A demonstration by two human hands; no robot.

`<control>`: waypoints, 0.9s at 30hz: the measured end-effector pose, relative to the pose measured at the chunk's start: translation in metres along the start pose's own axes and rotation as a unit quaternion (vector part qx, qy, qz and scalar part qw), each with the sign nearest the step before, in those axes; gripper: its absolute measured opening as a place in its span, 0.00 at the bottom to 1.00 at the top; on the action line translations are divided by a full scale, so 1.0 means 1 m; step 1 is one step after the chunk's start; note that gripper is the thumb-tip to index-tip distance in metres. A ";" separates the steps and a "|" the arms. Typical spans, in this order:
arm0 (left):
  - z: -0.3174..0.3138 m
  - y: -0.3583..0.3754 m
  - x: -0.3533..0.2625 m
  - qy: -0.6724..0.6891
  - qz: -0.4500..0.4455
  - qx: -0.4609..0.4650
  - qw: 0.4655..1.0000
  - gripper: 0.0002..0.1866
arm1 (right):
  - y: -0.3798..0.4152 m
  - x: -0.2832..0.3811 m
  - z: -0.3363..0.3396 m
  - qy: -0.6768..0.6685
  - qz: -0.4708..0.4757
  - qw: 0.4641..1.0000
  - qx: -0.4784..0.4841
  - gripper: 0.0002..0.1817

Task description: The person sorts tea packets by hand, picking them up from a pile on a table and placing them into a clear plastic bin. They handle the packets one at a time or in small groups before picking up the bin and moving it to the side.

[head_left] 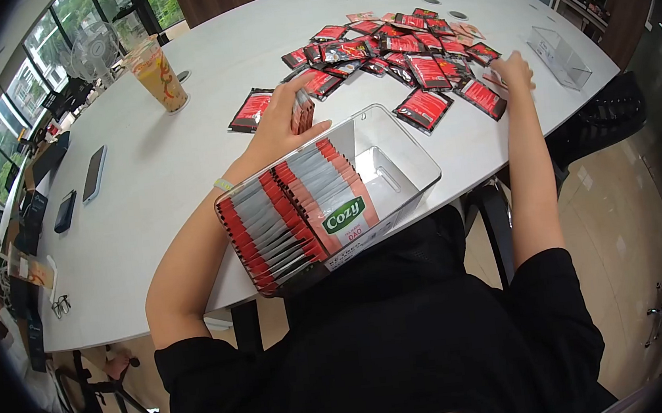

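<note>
A clear plastic box [397, 148] rests tilted at the table's near edge, filled with rows of red, grey and pink sachets [291, 210]; its right end holds none. My left hand [285, 123] is closed around a small stack of sachets [303, 110] just behind the box. At the right of the loose pile, my right hand [515, 73] touches a pink sachet [494, 78], its fingers partly hidden. Red and black sachets [427, 72] lie scattered across the middle of the table, and one [250, 109] lies left of my left hand.
The white table [152, 168] also holds a drink cup [159, 78], a phone [94, 173], a dark case [65, 211], glasses [61, 306] and, at the right, an empty clear holder [560, 57]. A black chair [601, 117] stands beyond the right edge.
</note>
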State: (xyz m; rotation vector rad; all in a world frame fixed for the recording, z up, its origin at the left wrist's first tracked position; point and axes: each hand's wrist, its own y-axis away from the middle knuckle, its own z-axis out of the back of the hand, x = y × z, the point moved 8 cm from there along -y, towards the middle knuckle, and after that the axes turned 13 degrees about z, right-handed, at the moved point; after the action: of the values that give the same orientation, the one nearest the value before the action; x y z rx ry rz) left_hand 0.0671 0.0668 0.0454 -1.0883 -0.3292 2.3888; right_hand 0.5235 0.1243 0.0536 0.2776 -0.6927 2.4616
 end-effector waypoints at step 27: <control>-0.007 -0.004 0.013 0.024 0.041 0.028 0.998 0.48 | 0.002 0.049 -0.034 0.009 0.203 0.977 0.067 0.20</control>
State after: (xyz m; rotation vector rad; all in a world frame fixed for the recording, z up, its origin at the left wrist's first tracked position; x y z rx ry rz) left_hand 0.0666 0.0770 0.0345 -1.1529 -0.2016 2.4238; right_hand 0.4804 0.1637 0.0406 0.1767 -0.6248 2.9041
